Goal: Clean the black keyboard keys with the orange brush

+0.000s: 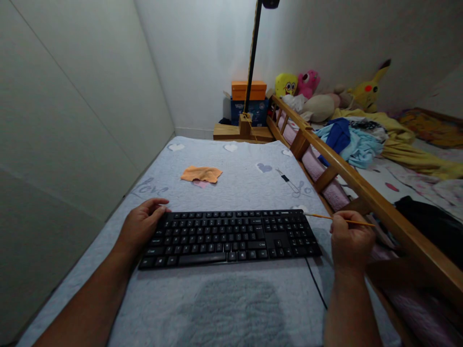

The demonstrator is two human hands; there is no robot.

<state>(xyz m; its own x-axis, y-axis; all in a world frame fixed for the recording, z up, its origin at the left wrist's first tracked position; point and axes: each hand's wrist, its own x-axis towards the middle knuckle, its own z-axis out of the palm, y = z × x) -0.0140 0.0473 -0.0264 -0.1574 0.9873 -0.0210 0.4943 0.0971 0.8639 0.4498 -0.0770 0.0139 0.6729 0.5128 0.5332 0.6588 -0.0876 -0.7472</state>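
A black full-size keyboard (220, 236) lies flat on the pale quilted cover, its number pad to the right. My left hand (144, 219) grips its upper left corner, with the thumb along the edge and the fingers curled beyond it; part of that grip is hidden. In my right hand (350, 238) is a thin paintbrush (320, 216) with an orange handle, pinched between thumb and fingers. The brush points left, and its pale tip is at the keyboard's upper right corner; whether it touches cannot be told. A black cable (316, 282) runs from under the keyboard's front edge.
Beyond the keyboard lie an orange cloth (201, 174) and a utility knife (285, 179). A wooden bed rail (336, 168) runs along the right. At the back, a dark pole (253, 58) rises from a wooden base near stacked boxes (249, 90). A wall (72, 120) stands left.
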